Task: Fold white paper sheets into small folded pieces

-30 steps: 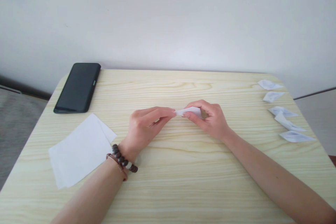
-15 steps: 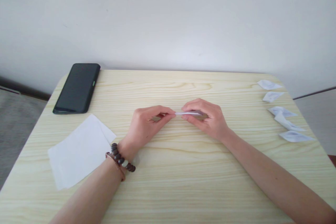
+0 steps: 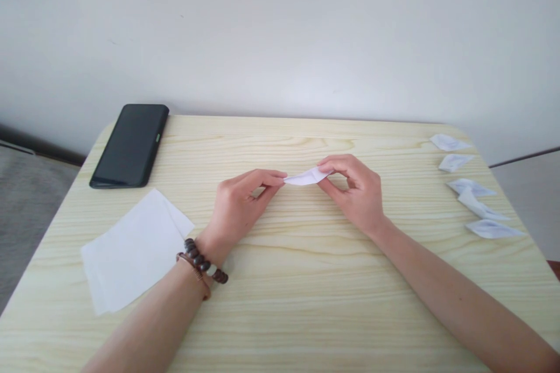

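Observation:
A small folded white paper boat (image 3: 305, 177) is stretched between my two hands above the middle of the table. My left hand (image 3: 245, 198) pinches its left tip between thumb and fingers. At the other end, my right hand (image 3: 353, 189) grips the paper between thumb and fingertips, which cover that tip. The paper's near side faces me, slightly opened out. Several similar folded paper boats (image 3: 481, 207) lie in a column along the table's right side, two of them touching or overlapping.
Loose white paper sheets (image 3: 135, 253) lie stacked unevenly beside my left forearm. Behind them, a black phone (image 3: 130, 145) rests at the table's back left corner. The light wood-grain table (image 3: 297, 297) meets a white wall (image 3: 280, 35) at its far edge.
The folded paper has gone from a thin edge-on strip to a wider shape with its side showing. My right hand has moved a little right and away; my left hand shifted slightly left.

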The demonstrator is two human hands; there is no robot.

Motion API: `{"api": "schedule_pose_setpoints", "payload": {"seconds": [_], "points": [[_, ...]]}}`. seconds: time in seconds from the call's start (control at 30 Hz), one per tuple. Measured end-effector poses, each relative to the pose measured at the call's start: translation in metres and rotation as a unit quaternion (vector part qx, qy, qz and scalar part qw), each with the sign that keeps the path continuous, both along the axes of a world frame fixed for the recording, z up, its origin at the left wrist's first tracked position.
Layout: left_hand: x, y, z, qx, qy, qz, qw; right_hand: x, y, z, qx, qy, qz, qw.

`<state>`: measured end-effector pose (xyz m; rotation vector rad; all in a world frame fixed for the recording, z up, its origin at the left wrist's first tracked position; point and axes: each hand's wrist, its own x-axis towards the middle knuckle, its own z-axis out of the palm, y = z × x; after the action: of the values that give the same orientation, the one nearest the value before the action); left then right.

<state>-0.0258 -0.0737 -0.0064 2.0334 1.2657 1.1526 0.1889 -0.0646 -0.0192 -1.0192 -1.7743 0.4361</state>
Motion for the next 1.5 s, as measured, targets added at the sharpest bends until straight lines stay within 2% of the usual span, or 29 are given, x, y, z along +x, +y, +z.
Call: {"api": "schedule_pose_setpoints", "payload": {"seconds": [0.17,0.3,0.37,0.47,0.57,1.03,1.2,1.3,1.5], "points": [[0.001,0.000,0.000,-0.017,-0.026,0.019,0.999,0.000,-0.001,0.006,0.029,-0.065,0.007,0.997],[0.004,0.001,0.001,-0.083,-0.073,0.063,0.992,-0.002,-0.003,0.005,0.013,-0.064,0.000,0.998],[0.004,0.002,0.002,-0.109,-0.080,0.090,0.987,-0.003,-0.004,0.001,-0.023,-0.025,-0.017,0.999],[0.004,0.002,0.002,-0.123,-0.083,0.111,0.983,-0.004,-0.005,-0.004,-0.091,0.082,-0.027,0.992],[0.004,0.002,0.002,-0.130,-0.086,0.110,0.982,-0.005,-0.005,-0.005,-0.094,0.127,-0.030,0.987],[0.005,0.001,0.006,-0.170,-0.106,0.090,0.976,-0.003,-0.006,0.004,-0.022,-0.006,-0.066,0.998],[0.005,0.002,0.006,-0.178,-0.091,0.114,0.973,-0.003,-0.006,0.007,-0.073,-0.006,-0.081,0.994],[0.004,0.003,0.004,-0.179,-0.082,0.121,0.973,-0.003,-0.005,0.005,-0.106,0.030,-0.090,0.990],[0.002,0.003,0.001,-0.158,-0.065,0.133,0.976,-0.004,-0.003,0.002,-0.164,0.135,-0.038,0.976]]}}
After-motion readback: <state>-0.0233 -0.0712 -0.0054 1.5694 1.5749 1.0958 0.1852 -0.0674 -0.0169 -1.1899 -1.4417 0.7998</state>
